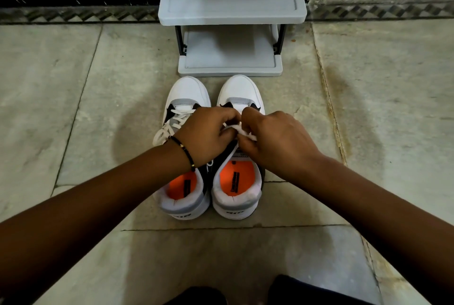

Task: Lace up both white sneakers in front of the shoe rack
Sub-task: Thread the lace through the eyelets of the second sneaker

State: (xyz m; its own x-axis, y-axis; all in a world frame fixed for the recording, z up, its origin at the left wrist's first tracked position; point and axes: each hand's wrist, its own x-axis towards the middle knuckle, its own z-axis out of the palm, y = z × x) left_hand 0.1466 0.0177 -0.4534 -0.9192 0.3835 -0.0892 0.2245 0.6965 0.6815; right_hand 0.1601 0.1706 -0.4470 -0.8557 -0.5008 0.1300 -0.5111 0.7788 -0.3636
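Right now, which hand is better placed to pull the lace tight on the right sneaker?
Right hand: it already pinches the white lace over the right sneaker. The left hand reaches across the left sneaker.

A home entryway: grey shoe rack on a stone-tiled floor

Left sneaker: white, grey-and-black panels, orange insole; stood upright at frame centre, toe toward the shoe rack; white lace threaded. Right sneaker: matching, set just beside it; its lace is partly hidden, lacing state not discernible.
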